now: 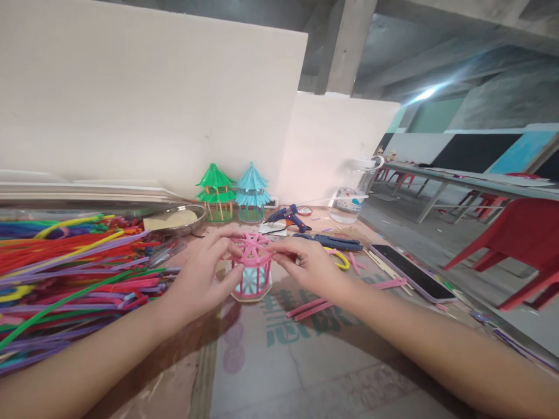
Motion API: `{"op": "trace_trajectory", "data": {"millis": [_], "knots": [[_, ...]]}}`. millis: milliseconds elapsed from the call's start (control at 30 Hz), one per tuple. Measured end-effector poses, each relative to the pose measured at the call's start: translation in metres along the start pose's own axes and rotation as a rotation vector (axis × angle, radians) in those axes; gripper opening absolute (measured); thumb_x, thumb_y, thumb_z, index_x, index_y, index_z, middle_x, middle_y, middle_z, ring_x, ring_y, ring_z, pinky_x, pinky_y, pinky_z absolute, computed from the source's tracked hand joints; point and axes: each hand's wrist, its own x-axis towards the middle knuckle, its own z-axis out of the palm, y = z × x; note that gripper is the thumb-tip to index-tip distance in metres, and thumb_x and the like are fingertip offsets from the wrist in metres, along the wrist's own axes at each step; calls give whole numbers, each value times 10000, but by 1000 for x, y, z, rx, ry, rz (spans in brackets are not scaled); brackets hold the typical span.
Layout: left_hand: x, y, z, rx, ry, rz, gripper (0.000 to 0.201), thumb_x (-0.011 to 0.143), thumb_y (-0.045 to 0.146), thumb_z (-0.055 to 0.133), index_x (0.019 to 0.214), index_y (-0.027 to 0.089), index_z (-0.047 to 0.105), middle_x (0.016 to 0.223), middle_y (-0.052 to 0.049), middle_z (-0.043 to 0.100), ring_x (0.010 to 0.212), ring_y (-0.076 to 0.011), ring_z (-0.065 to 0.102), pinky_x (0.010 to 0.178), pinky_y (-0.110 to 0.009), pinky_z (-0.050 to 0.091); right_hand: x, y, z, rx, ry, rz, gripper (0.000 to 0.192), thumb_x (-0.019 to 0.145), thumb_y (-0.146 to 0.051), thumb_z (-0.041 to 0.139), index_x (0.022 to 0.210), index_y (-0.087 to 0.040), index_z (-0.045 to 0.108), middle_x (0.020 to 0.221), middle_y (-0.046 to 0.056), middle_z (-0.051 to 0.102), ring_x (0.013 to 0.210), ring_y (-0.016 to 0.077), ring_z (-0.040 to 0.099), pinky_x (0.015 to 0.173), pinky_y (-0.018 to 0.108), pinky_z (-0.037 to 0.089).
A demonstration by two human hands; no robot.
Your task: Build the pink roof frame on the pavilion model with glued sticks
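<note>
Building stage: partway along, by my judgement.
Pink pavilion (252, 262): upright on the tabletop (152, 372), between the two hands, in front of the green pavilion (215, 177) and blue pavilion (252, 177).
Done: flat base, ring of upright posts and a spoked top in place.
Left: judged against the two behind, it lacks their layered roof.
Loose pink strips (305, 306): lying near the right wrist, not joined to anything.
Left hand (203, 267): thumb and forefinger nearly together, pinching the top's left rim.
Right hand (312, 265): fingers bunched, thumb and forefinger pressed together at the right rim; anything small between them cannot be made out.
</note>
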Motion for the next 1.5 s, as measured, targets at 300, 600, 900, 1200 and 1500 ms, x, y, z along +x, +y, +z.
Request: {"op": "trace_trajectory", "data": {"millis": [300, 600, 900, 1200, 1500], "knots": [[0, 9, 0, 43, 11, 129, 158, 911, 152, 522, 1041, 227, 574, 1271, -79, 536, 1235, -238, 525, 1038, -432, 452, -4, -13, -1, -95, -44, -39, 195, 907, -160, 596, 1027, -184, 748, 892, 67, 773, 761, 176, 676, 662, 268, 484], [2, 6, -3, -15, -36, 124, 173, 913, 146, 503, 1034, 225, 597, 1255, -69, 547, 1224, -220, 535, 1044, -408, 451, -2, -17, 0, -54, -52, -7, 207, 894, -125, 597, 1015, -194, 750, 879, 53, 772, 714, 158, 666, 628, 247, 467], [1, 4, -4, 31, -23, 141, 137, 921, 169, 509, 981, 214, 623, 1235, -85, 572, 1203, -235, 554, 999, -410, 484, -2, -15, 1, -1, -59, -16, 214, 907, -139, 578, 1027, -184, 749, 909, 60, 779, 735, 157, 678, 638, 244, 482], [4, 2, -11, -2, -50, 141, 205, 933, 216, 501, 1101, 241, 617, 1251, -87, 603, 1219, -249, 559, 1016, -444, 480, -2, -11, 0, -12, -61, 29, 227, 905, -154, 573, 1037, -205, 750, 953, 55, 782, 770, 167, 688, 667, 260, 499], [14, -1, -24, -14, 119, -88, 212, 950, 321, 484, 889, 214, 656, 1001, -45, 678, 972, -209, 649, 899, -378, 542, -1, -5, 1, -2, -32, 66, 211, 893, -170, 588, 1034, -198, 742, 918, 59, 775, 717, 158, 670, 656, 259, 499]]}}
